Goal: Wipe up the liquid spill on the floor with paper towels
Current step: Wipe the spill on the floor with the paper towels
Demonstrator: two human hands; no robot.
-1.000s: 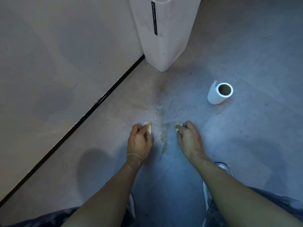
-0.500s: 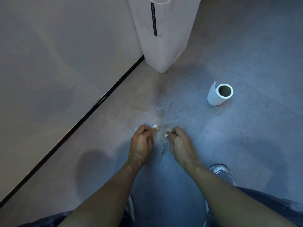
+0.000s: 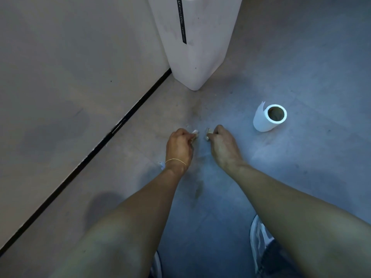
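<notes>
Knuckles up, left hand (image 3: 178,147) and right hand (image 3: 225,147) pinch towel wads (image 3: 195,133).

You're looking down at a grey floor (image 3: 301,63), bluish in the light on the right of the frame. A plain beige wall (image 3: 60,63) fills the upper left, edged by a diagonal black strip (image 3: 80,166). A tall white unit (image 3: 202,53) stands at top centre.

Paper towel wads (image 3: 195,133), mostly hidden
</notes>
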